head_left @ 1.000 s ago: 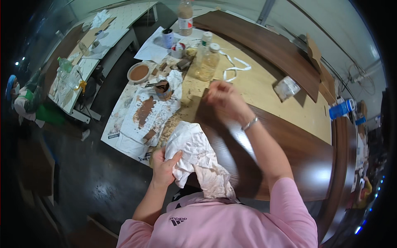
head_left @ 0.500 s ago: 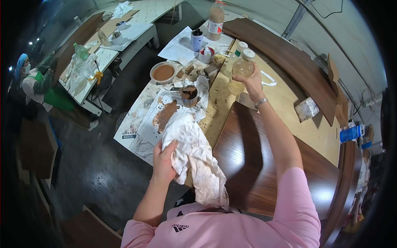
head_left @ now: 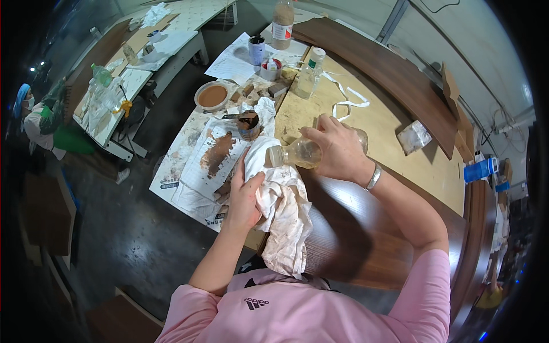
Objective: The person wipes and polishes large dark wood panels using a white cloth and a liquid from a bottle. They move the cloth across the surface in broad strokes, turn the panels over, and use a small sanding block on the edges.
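Note:
A stained white rag (head_left: 283, 211) hangs bunched from my left hand (head_left: 246, 197), whose fingers close round its upper left side. My right hand (head_left: 340, 148) grips a clear plastic bottle (head_left: 306, 153) with pale yellowish liquid inside. The bottle is tipped on its side, its capped end against or just over the top of the rag; whether liquid comes out cannot be seen. Below both hands lies a glossy dark brown wood panel (head_left: 349, 211). Just beyond the rag stands an open can (head_left: 249, 127) of brown paste with a flat scraper across its rim.
A bowl of brown paste (head_left: 213, 96), a purple-white can (head_left: 257, 50) and a second clear bottle (head_left: 310, 74) stand farther back. A curved brown board (head_left: 377, 71) lies along the far right, near a wrapped block (head_left: 414, 137). Another person (head_left: 48, 123) is at the left bench.
My right hand has brought the bottle from upright at the back toward me and tipped it leftward to the rag. My left hand has shifted slightly right with the rag.

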`<state>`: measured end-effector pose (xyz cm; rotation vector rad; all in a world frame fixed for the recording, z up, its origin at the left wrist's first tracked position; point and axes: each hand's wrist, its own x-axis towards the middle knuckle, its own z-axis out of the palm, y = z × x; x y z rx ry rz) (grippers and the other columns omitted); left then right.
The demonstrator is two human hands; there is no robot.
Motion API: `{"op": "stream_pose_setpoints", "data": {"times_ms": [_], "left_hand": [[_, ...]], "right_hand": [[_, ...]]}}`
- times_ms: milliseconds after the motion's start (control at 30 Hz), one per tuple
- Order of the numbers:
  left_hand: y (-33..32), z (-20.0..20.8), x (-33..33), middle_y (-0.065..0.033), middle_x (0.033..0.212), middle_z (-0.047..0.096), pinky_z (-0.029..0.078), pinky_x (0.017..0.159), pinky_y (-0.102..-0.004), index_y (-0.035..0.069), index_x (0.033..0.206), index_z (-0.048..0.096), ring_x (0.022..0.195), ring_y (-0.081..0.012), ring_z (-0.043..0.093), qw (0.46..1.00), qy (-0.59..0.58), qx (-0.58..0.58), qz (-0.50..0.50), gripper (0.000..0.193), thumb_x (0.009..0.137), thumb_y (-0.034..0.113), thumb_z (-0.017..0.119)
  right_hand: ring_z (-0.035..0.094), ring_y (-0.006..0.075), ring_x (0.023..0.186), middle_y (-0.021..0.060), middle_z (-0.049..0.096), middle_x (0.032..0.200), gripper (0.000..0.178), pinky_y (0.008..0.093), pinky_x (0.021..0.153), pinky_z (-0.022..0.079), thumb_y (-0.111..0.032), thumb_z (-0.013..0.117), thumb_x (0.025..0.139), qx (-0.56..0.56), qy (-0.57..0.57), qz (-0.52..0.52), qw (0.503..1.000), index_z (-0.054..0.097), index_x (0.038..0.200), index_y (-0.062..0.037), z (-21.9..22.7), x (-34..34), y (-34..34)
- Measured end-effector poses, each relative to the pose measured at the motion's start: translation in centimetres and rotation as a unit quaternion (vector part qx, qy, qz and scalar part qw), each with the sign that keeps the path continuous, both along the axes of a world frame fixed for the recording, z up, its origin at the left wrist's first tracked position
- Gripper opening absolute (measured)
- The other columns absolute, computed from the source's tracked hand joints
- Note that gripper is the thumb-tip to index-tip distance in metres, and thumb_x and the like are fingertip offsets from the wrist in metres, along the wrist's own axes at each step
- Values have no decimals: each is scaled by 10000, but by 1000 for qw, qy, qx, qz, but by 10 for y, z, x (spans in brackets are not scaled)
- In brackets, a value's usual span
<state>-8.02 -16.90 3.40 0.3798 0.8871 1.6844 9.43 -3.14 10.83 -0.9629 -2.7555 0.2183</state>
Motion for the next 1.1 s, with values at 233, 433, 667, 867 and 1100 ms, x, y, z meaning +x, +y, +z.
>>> {"op": "stream_pose_setpoints", "data": {"times_ms": [233,433,667,867,1100], "left_hand": [[0,-4,3,-181,1338,558,531,973,-404,-26,1451,376,1176,-276,607,991,-128,-27,-7,470,1007,70,494],[-2,-8,3,-170,1291,594,539,957,-404,-33,1406,439,1151,-268,621,992,-123,-30,5,413,1011,72,497],[-8,-10,6,-164,1284,604,529,963,-391,-33,1386,474,1144,-253,620,993,-112,-30,21,388,1010,61,500],[-15,-12,6,-165,1297,598,520,976,-387,-41,1388,469,1150,-258,619,994,-113,-12,4,396,1012,78,505],[-42,21,-30,-190,1337,577,468,1037,-415,-54,1389,460,1203,-293,591,998,11,-13,57,462,968,111,556]], "right_hand": [[571,312,972,132,541,979,425,429,834,465,-56,647,671,78,-20,12,997,675,1089,-128,-2,10,-4],[579,301,974,120,557,979,414,425,828,466,-55,651,653,125,-44,-22,991,677,1060,-131,0,17,4],[591,298,968,113,564,968,425,426,822,472,-46,661,635,119,-43,-33,991,678,1051,-133,-2,21,8],[601,302,941,111,562,931,424,427,785,485,-45,656,645,82,-10,-20,996,676,1061,-129,-11,14,9],[630,364,995,131,646,1084,671,455,850,521,-239,883,600,70,171,-65,981,631,1207,-103,-48,14,75]]}}
